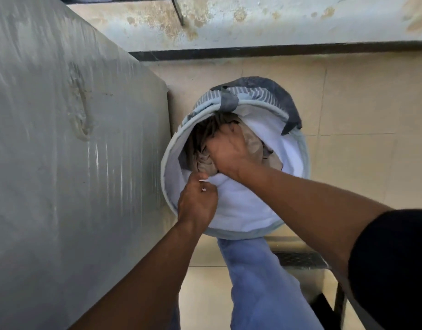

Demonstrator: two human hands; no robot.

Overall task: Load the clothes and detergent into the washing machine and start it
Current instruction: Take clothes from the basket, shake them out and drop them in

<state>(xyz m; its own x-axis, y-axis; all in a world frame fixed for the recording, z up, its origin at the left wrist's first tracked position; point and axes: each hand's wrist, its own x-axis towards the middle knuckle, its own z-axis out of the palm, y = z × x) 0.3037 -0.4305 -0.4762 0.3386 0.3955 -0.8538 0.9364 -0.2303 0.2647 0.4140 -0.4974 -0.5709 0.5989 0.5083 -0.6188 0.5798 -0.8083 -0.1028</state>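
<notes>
I am still at the unloading step. At nine o'clock, the plastic-wrapped grey washing machine [62, 139] is standing shut. My left hand [197, 203] is pinching the round pale-blue fabric laundry basket [236, 231] at its six o'clock rim. My right hand [229, 152] is gripping the bunched beige and brown clothes [254, 144] inside. Next, I judge, I am lifting them clear toward the machine.
</notes>
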